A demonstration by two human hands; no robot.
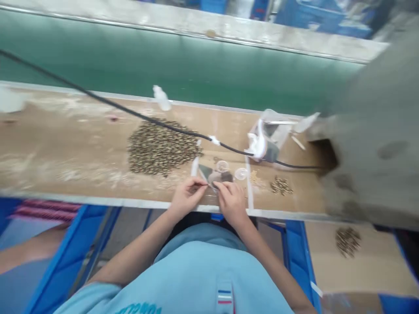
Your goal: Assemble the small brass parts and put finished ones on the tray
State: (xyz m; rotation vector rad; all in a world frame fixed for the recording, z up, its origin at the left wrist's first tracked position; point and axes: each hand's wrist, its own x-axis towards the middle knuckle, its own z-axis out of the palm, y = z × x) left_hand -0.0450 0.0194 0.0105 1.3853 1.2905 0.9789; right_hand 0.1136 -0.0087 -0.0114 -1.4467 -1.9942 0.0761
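From the head camera, a thin, tiny metal piece (209, 186) sits between both hands, too small and blurry to name better. The left hand (187, 197) pinches one end with its fingertips, and the right hand (231, 201) pinches the other end, so the hands almost touch. They work at the near edge of a brown workbench (65, 148). Just behind the hands lie two small clear round caps (231, 170) and a grey flat scrap (207, 172). A big heap of small brassy parts (160, 147) lies behind and left of the hands. A black cable (108, 102) runs over the heap to a taped device (266, 144) behind and right of the hands.
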